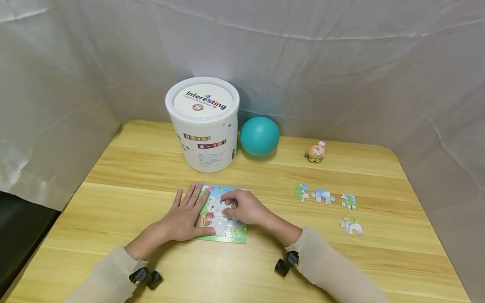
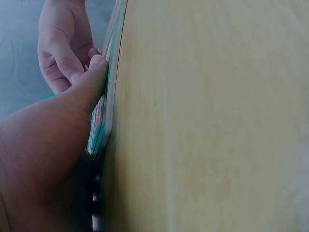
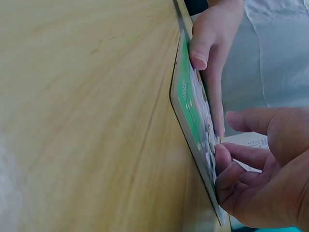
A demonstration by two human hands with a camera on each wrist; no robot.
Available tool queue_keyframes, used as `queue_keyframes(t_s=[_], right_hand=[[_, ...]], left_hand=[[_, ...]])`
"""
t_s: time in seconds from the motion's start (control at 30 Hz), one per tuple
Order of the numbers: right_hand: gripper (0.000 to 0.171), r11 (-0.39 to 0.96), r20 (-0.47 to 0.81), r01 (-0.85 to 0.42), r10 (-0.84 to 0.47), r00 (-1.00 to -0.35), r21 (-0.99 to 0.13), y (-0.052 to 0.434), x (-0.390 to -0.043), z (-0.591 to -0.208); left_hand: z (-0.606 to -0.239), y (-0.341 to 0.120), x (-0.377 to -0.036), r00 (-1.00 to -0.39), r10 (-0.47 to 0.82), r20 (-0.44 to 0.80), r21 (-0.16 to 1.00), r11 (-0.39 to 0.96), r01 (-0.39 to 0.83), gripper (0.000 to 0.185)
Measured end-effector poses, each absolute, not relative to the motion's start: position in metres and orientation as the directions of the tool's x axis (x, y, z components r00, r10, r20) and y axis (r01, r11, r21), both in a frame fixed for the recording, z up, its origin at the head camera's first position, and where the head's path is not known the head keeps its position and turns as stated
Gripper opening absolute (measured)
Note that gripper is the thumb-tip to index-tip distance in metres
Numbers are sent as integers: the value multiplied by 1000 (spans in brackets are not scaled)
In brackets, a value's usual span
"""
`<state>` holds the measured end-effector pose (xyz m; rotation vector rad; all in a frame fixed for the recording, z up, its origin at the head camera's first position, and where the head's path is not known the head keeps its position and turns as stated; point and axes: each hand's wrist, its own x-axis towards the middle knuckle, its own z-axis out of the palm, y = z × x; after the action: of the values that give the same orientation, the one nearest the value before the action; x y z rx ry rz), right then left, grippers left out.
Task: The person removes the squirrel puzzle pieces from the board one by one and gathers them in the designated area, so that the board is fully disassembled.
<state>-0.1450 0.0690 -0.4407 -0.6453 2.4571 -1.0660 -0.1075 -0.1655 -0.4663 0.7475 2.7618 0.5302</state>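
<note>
Although both hands partly cover the jigsaw, it can be seen lying flat on the surface, in front of the white tub, and the step in hand looks to be seating a piece. Its picture shows a pale grey, rabbit-like animal with a brown shape at the lower left, blue along the far side and a green border on the near side; seams run through the part in view, and the right part is hidden.

Spread wide, the left hand rests across the left edge, its thumb on the near corner area. The right hand has its fingers curled down to the puzzle, thumb and forefinger a little apart; whether they pinch a piece I cannot tell.

Four loose pieces lie off to the right, so more filling seems due; the next move probably calls for level pressure, then a reach that way. Beyond stand a teal ball, beside the tub, and a small orange figurine.
</note>
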Motion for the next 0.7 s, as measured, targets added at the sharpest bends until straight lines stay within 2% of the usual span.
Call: queue_keyframes(t_s=[0.27,0.7], right_hand=[[39,607,-151,-244,-526,-837,-756,67,-145,-445],[28,625,-136,-236,-487,-863,-744,63,-144,-444]], left_hand=[[-469,-166,-107,-843,527,-111,420,793,441,115],[-465,-164,-107,-843,523,-129,414,800,434,115]])
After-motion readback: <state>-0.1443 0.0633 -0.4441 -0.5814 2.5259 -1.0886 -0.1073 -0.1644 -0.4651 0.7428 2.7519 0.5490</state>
